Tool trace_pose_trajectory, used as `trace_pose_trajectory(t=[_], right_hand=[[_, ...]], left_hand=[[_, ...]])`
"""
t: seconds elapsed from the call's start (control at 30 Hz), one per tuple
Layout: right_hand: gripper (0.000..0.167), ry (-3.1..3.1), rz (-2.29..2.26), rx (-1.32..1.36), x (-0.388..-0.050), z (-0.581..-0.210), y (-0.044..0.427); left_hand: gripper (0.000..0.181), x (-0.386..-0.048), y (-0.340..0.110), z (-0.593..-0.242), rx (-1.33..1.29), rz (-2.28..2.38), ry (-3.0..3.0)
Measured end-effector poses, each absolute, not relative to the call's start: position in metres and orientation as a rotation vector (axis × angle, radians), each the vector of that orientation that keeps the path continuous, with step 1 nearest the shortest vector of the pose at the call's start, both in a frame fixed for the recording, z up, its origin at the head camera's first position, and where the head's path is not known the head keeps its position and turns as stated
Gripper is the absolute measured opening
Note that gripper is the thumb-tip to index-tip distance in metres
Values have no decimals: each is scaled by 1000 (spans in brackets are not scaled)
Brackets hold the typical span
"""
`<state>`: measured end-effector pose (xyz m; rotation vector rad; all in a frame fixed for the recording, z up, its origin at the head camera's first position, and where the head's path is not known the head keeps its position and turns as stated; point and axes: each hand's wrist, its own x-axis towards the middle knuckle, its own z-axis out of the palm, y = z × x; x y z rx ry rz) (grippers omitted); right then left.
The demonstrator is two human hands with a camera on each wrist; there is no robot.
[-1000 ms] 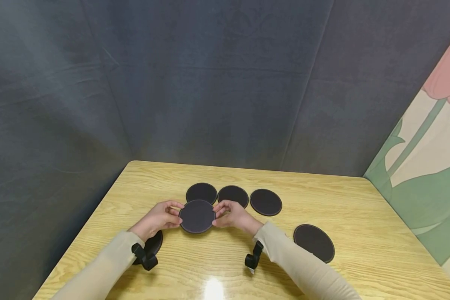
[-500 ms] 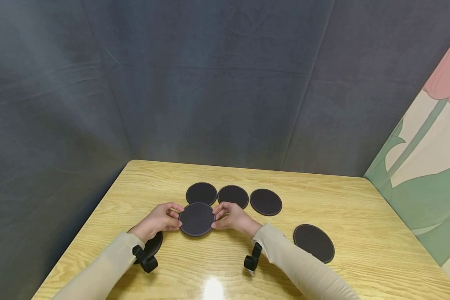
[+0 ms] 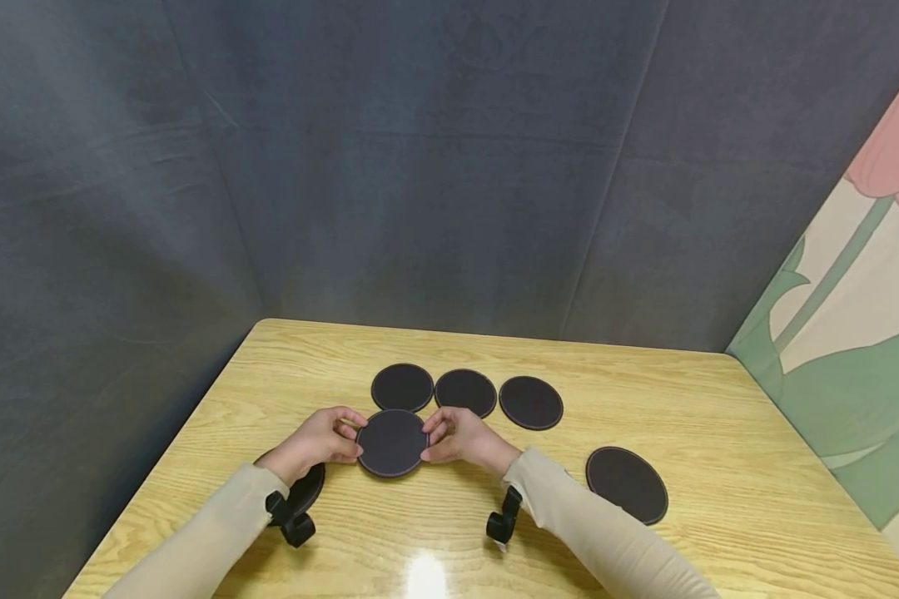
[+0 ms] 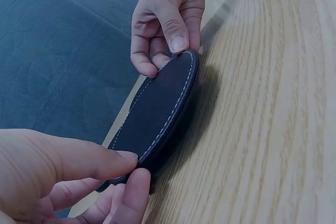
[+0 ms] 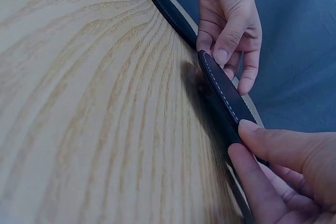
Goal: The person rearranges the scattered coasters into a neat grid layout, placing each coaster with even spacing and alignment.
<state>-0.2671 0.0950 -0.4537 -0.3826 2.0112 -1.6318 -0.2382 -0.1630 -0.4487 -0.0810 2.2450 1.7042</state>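
A round black coaster [image 3: 392, 443] with pale stitching round its rim is held between both hands. My left hand [image 3: 322, 437] pinches its left edge between thumb and fingers. At the opposite edge my right hand [image 3: 468, 437] grips it the same way. In the left wrist view the coaster [image 4: 152, 103] is slightly tilted, with its shadow on the wood beside it. The right wrist view shows the coaster [image 5: 226, 90] nearly edge-on, close above the table. Just behind it lies another coaster [image 3: 402, 387]; whether they touch I cannot tell.
Two more coasters, a middle one [image 3: 465, 391] and a right one [image 3: 531, 403], continue the back row on the wooden table [image 3: 689, 408]. One coaster [image 3: 627, 484] lies beside the right forearm. Another coaster [image 3: 309, 489] is partly hidden under the left wrist. A dark curtain [image 3: 449, 166] hangs behind.
Both hands have brought the held coaster slightly down and toward me, uncovering more of the coaster behind it. The coasters on the table have stayed put.
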Motion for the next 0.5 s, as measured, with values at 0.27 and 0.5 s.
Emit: trace_pose_trajectory(t=[0.27, 0.5], right_hand=[[35, 2027, -1600, -391, -266, -453, 93], [35, 2053, -1567, -407, -266, -453, 91]], left_hand=[[45, -238, -162, -449, -121, 1653, 2285], [42, -240, -163, -451, -155, 1639, 2301]])
